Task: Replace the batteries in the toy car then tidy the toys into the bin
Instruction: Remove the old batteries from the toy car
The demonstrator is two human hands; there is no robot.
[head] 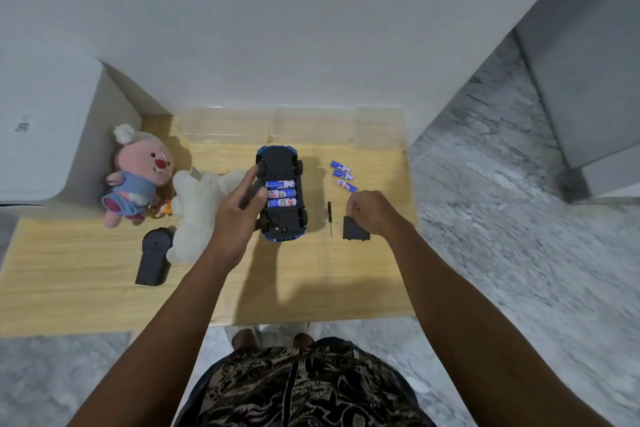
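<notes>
The blue toy car (282, 218) lies upside down in the middle of the wooden table (86, 281). Three blue and white batteries (281, 193) fill its uncovered compartment. My left hand (239, 211) grips the car's left side, thumb near the batteries. My right hand (372, 210) pinches the top of the black battery cover (353, 230), which stands tilted on the table right of the car. A small screwdriver (330, 218) lies between car and cover. Three loose batteries (343, 175) lie further back on the right.
A pink plush toy (138, 173) and a white plush toy (197, 208) lie at the left, with a black remote control (154, 256) in front of them. Clear plastic bins (270, 126) stand along the wall behind the car. A white appliance (38, 128) is at far left.
</notes>
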